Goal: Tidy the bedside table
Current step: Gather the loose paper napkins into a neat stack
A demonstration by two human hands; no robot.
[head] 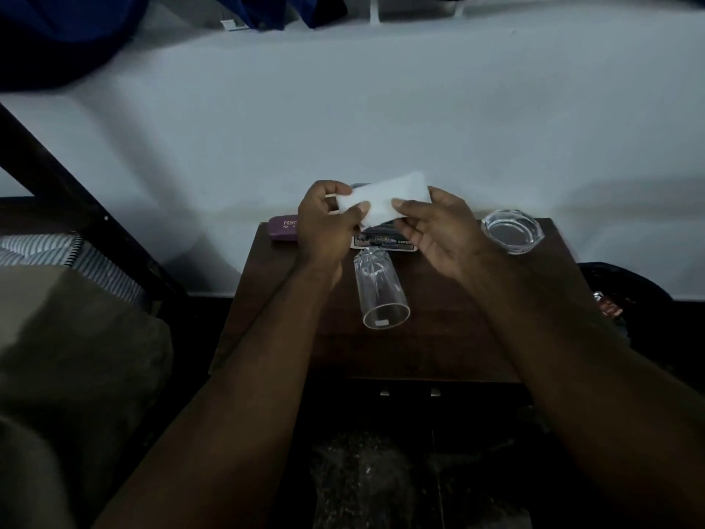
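Observation:
A white folded tissue (385, 196) is held up over the back of the dark wooden bedside table (438, 330). My left hand (324, 223) pinches its left end and my right hand (438, 231) pinches its right end. Below them a clear drinking glass (377, 292) lies on its side, mouth toward me. A printed packet (385, 238) lies flat behind the glass, partly hidden by the tissue and my hands. A purple case (284, 229) rests at the table's back left edge. A glass ashtray (511, 231) stands at the back right corner.
A white wall (381, 108) rises right behind the table. A bed with a dark frame (57, 192) and striped bedding (57, 253) is on the left. A dark bin (625, 299) with litter stands to the right of the table. Drawer handles (410, 392) show below the tabletop.

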